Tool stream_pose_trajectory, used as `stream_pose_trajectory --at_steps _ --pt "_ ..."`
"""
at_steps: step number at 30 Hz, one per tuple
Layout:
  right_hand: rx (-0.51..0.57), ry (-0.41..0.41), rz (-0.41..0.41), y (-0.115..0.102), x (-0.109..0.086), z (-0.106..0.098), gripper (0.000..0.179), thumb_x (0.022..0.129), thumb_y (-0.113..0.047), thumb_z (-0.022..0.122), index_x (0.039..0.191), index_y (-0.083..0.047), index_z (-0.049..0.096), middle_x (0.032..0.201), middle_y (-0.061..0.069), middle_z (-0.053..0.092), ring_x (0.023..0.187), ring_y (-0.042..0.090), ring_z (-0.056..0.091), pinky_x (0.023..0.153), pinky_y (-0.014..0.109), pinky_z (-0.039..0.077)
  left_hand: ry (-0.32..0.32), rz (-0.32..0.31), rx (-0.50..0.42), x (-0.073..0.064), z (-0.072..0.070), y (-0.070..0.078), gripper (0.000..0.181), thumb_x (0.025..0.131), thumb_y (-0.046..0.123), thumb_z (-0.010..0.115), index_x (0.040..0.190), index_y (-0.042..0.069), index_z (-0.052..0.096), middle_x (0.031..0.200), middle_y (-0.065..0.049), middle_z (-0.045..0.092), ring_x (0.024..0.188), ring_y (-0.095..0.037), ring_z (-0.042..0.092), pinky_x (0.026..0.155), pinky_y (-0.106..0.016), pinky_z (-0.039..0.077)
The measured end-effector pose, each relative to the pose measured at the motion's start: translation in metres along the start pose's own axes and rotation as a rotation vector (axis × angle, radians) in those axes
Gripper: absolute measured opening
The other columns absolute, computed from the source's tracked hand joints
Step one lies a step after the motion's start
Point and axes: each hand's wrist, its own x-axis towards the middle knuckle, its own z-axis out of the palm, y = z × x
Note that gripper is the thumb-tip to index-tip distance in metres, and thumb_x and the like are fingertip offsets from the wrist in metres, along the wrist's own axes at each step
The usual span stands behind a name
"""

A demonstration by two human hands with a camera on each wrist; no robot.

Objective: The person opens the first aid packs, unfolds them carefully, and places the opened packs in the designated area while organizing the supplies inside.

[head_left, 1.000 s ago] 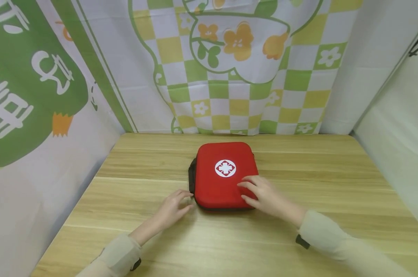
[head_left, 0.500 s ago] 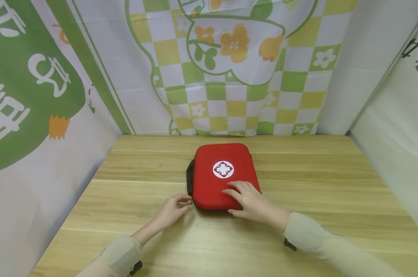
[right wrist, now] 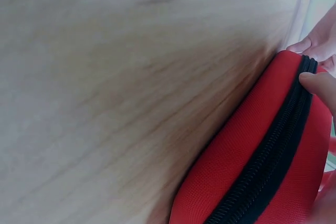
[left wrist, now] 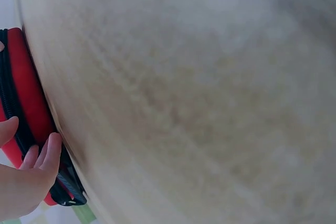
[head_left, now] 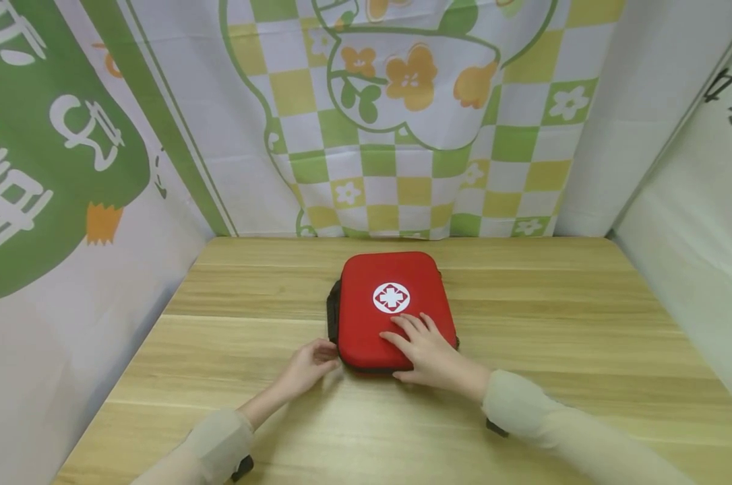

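A closed red first-aid case [head_left: 372, 337] lies flat on the table, with a white cross emblem [head_left: 391, 297] on its lid. Its black handle [head_left: 333, 311] points left, and a black zipper [right wrist: 278, 145] runs round its side. At the near left corner, my left hand [head_left: 308, 369] touches the case; in the left wrist view its fingers [left wrist: 50, 153] lie by the handle end, with the thumb near the zipper. Whether it holds a zipper pull is hidden. My right hand [head_left: 429, 357] rests spread on the lid's near right part, its thumb [right wrist: 315, 82] against the zipper edge.
The case stands mid-table on a wood-grain tabletop [head_left: 554, 323]. A checked, flowered cloth [head_left: 402, 162] hangs behind the back edge. Printed cloth walls [head_left: 160, 202] close in the left and right sides.
My right hand has moved left across the lid and settled onto it, its fingers spreading. The left hand has stayed at the corner, its fingers shifting slightly. The case has barely moved.
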Motion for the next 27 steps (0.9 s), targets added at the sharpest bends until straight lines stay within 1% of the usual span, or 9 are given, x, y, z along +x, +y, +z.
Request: stream_pose_trajectory --at_steps 4,8,13,18,23,26,27 --pt "-0.053 -0.018 -0.004 -0.0008 0.0006 0.0020 0.072 0.067 -0.043 0.072 0.127 -0.014 0.045 0.127 0.013 0.042 0.116 0.029 0.037 0.099 0.054 0.027 0.009 -0.015 -0.036 0.0019 0.0008 -0.0007 0.032 0.079 0.003 0.062 0.106 -0.010 0.050 0.099 -0.019 0.059 0.091 -0.030 0.058 0.077 -0.030 0.051" --pt "-0.056 -0.015 -0.004 -0.0012 0.0003 0.0036 0.072 0.067 -0.043 0.072 0.127 -0.015 0.045 0.127 0.012 0.043 0.116 0.029 0.038 0.099 0.054 0.027 0.011 -0.023 -0.054 0.0024 0.0012 -0.0014 0.031 0.079 0.002 0.062 0.105 -0.011 0.051 0.097 -0.019 0.060 0.090 -0.030 0.058 0.077 -0.032 0.051" --pt "-0.067 0.021 -0.015 -0.0018 -0.0003 0.0055 0.071 0.067 -0.043 0.071 0.126 -0.014 0.045 0.126 0.013 0.044 0.116 0.029 0.038 0.098 0.054 0.028 -0.007 -0.027 -0.033 0.0026 0.0004 -0.0030 0.029 0.081 0.005 0.061 0.105 -0.009 0.052 0.098 -0.017 0.060 0.091 -0.030 0.058 0.080 -0.033 0.049" --pt "-0.083 0.049 -0.023 -0.0022 -0.0002 0.0074 0.070 0.068 -0.044 0.070 0.126 -0.013 0.046 0.125 0.014 0.045 0.115 0.030 0.039 0.098 0.054 0.029 -0.031 -0.018 -0.019 0.0018 -0.0007 -0.0034 0.030 0.083 0.009 0.060 0.106 -0.008 0.052 0.100 -0.017 0.060 0.093 -0.030 0.057 0.083 -0.036 0.048" --pt "-0.100 0.072 -0.023 -0.0025 0.0005 0.0077 0.072 0.067 -0.045 0.071 0.126 -0.013 0.046 0.123 0.014 0.046 0.115 0.030 0.039 0.097 0.054 0.031 -0.048 0.000 -0.032 0.0025 -0.0007 -0.0034 0.030 0.084 0.010 0.058 0.107 -0.009 0.051 0.102 -0.019 0.059 0.096 -0.032 0.056 0.085 -0.038 0.047" --pt "-0.116 0.081 -0.029 -0.0034 0.0009 0.0077 0.071 0.067 -0.044 0.071 0.126 -0.013 0.046 0.123 0.015 0.047 0.115 0.031 0.040 0.097 0.053 0.032 -0.056 0.000 -0.033 0.0024 -0.0011 -0.0032 0.031 0.085 0.012 0.058 0.108 -0.008 0.051 0.102 -0.018 0.059 0.096 -0.031 0.056 0.085 -0.038 0.047" --pt "-0.120 0.082 -0.032 -0.0040 0.0006 0.0075 0.070 0.068 -0.044 0.071 0.125 -0.013 0.046 0.122 0.016 0.047 0.115 0.032 0.040 0.096 0.052 0.033 -0.059 -0.001 -0.031 0.0011 -0.0015 0.0013 0.031 0.085 0.011 0.057 0.108 -0.008 0.051 0.102 -0.019 0.058 0.096 -0.032 0.056 0.085 -0.039 0.047"
